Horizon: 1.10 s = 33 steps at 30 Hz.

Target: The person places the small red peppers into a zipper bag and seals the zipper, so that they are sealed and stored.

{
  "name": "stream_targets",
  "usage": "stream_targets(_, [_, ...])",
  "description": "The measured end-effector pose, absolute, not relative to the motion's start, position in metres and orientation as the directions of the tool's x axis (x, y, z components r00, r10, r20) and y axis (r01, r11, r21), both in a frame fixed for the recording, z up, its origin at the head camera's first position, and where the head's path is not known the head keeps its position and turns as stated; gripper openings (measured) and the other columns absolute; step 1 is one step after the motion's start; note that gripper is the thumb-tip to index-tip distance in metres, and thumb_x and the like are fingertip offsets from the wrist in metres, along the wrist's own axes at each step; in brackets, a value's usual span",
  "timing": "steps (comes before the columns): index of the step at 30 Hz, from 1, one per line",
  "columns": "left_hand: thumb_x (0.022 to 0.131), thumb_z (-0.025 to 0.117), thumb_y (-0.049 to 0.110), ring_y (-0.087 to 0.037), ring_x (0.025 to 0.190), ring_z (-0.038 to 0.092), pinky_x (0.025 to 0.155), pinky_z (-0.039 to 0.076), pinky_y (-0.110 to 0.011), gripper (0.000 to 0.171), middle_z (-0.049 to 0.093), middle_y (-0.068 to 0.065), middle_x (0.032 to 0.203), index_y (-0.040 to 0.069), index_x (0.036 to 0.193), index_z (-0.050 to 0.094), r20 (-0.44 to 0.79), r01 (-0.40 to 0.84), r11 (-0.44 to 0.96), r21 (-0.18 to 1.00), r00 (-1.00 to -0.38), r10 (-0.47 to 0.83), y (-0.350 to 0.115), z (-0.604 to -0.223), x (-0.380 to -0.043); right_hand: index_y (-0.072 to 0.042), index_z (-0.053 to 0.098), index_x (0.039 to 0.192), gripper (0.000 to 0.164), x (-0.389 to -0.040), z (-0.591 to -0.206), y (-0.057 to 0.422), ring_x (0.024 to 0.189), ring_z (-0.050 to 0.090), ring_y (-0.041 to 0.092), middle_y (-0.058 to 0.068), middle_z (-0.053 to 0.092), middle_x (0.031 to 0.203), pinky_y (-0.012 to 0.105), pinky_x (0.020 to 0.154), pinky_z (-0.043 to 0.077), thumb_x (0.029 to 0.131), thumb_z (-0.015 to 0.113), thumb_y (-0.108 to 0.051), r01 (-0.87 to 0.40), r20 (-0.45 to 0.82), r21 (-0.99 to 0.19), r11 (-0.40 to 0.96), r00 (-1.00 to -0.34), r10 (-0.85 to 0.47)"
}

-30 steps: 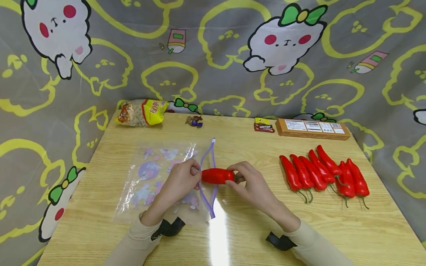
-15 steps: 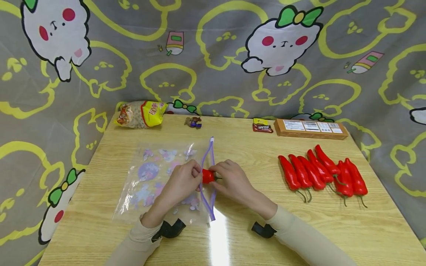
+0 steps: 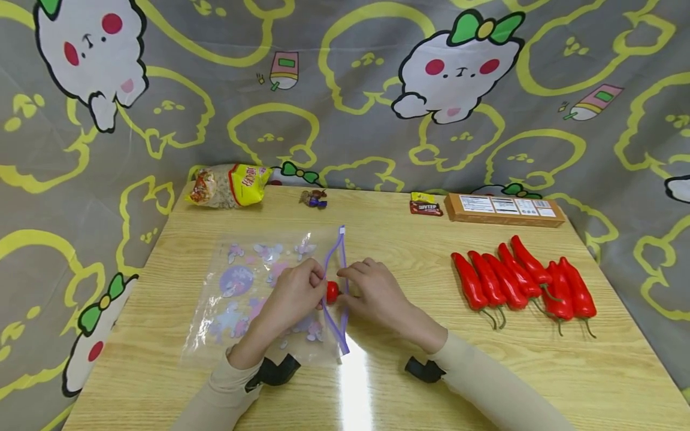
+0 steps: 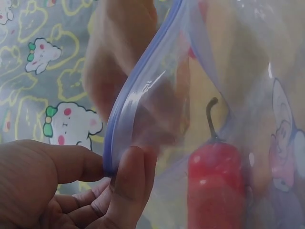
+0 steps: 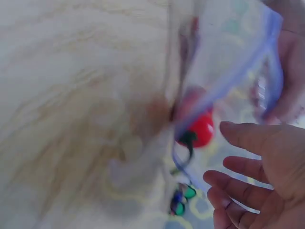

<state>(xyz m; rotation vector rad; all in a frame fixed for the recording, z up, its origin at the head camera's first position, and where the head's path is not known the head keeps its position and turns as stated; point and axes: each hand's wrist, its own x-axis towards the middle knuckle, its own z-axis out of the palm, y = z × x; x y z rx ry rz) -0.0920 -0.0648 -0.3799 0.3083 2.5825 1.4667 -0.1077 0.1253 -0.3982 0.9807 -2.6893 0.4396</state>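
A clear zip bag [image 3: 207, 317] with pastel prints and a purple zip edge lies on the wooden table. My left hand [image 3: 293, 293] pinches one lip of its mouth between thumb and fingers, holding the opening apart. Inside the mouth is a red chili pepper [image 4: 214, 186], its green stem pointing towards the opening; in the head view my left hand hides most of it. Just outside the opening, my right hand [image 3: 377, 299] has its fingers spread loosely. The right wrist view shows those fingers [image 5: 243, 188] beside the pepper's stem end, gripping nothing.
Several more red chili peppers [image 3: 509, 278] lie at the right of the table [image 3: 399, 389]. Along the back stand a yellow-ended snack bag [image 3: 229, 185], small wrapped candies [image 3: 314, 198], two small wrapped bars [image 3: 426, 207] and a long orange box [image 3: 507, 211].
My right hand moved left, pushing the pepper into the bag stem last, and its grip on the pepper has loosened. The left hand keeps pinching the bag's lip.
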Motion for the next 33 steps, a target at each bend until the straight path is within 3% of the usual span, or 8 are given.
stream_targets(5, [0.086,0.054,0.007,-0.013,0.051,0.061,0.042,0.044,-0.027,0.005,0.057,0.001,0.069,0.005,0.091,0.055,-0.027,0.105,0.501,0.859,-0.968,0.249,-0.066,-0.38,-0.092,-0.006,0.065,0.104,0.031,-0.102,-0.387,0.169,0.088,0.06,0.025,0.008,0.065,0.096,0.039,0.076,0.048,0.078,0.071,-0.022,-0.579,0.38,-0.19,0.793,-0.788,-0.484])
stream_targets(12, [0.087,0.053,0.007,-0.014,0.051,0.061,0.041,0.042,-0.027,0.006,0.057,0.0,0.069,0.006,0.091,0.055,-0.038,0.094,0.497,0.863,-0.968,0.25,-0.068,-0.379,-0.091,0.004,0.058,0.1,0.033,-0.098,-0.39,0.255,0.066,0.054,0.036,0.019,0.059,0.079,0.044,0.053,0.043,0.073,0.069,-0.013,-0.342,0.526,-0.024,0.939,-0.804,-0.279])
stream_targets(16, [0.087,0.053,0.007,-0.014,0.051,0.061,0.041,0.042,-0.027,0.006,0.057,0.001,0.069,0.005,0.092,0.055,-0.045,0.088,0.502,0.86,-0.968,0.246,-0.069,-0.379,-0.09,0.005,0.056,0.087,0.03,-0.092,-0.396,0.285,0.056,0.049,0.04,0.022,0.052,0.069,0.046,0.044,0.038,0.069,0.071,-0.013,-0.224,0.529,0.038,0.974,-0.822,-0.21])
stream_targets(22, [0.087,0.053,0.008,-0.013,0.051,0.06,0.04,0.041,-0.026,0.006,0.058,0.001,0.069,0.006,0.093,0.055,-0.043,0.097,0.514,0.852,-0.966,0.253,-0.07,-0.379,-0.091,0.001,0.046,0.071,0.036,-0.084,-0.407,0.298,0.048,0.041,0.035,0.015,0.042,0.055,0.039,0.037,0.031,0.062,0.076,-0.017,-0.205,0.454,0.113,0.972,-0.86,-0.234])
stream_targets(28, [0.087,0.053,0.008,-0.013,0.051,0.061,0.04,0.04,-0.025,0.006,0.057,0.001,0.069,0.005,0.093,0.056,-0.038,0.099,0.505,0.858,-0.967,0.254,-0.07,-0.379,-0.092,-0.003,0.04,0.067,0.03,-0.085,-0.409,0.295,0.042,0.037,0.029,0.008,0.035,0.049,0.032,0.035,0.025,0.06,0.069,-0.007,-0.214,0.451,0.101,0.972,-0.861,-0.237])
stream_targets(31, [0.087,0.053,0.008,-0.011,0.05,0.059,0.041,0.04,-0.025,0.006,0.057,0.001,0.069,0.005,0.092,0.056,-0.032,0.106,0.506,0.856,-0.966,0.256,-0.07,-0.379,-0.092,0.0,0.05,0.076,0.021,-0.087,-0.404,0.29,0.043,0.043,0.029,0.009,0.043,0.052,0.032,0.034,0.026,0.067,0.066,-0.012,-0.198,0.422,0.048,0.979,-0.884,-0.199])
stream_targets(33, [0.087,0.054,0.008,-0.01,0.05,0.059,0.041,0.04,-0.025,0.006,0.057,0.002,0.068,0.005,0.092,0.056,-0.029,0.11,0.509,0.854,-0.966,0.258,-0.069,-0.38,-0.092,0.0,0.057,0.092,0.025,-0.087,-0.399,0.284,0.051,0.05,0.03,0.012,0.052,0.063,0.035,0.036,0.032,0.074,0.063,-0.016,-0.192,0.358,-0.037,0.981,-0.919,-0.166])
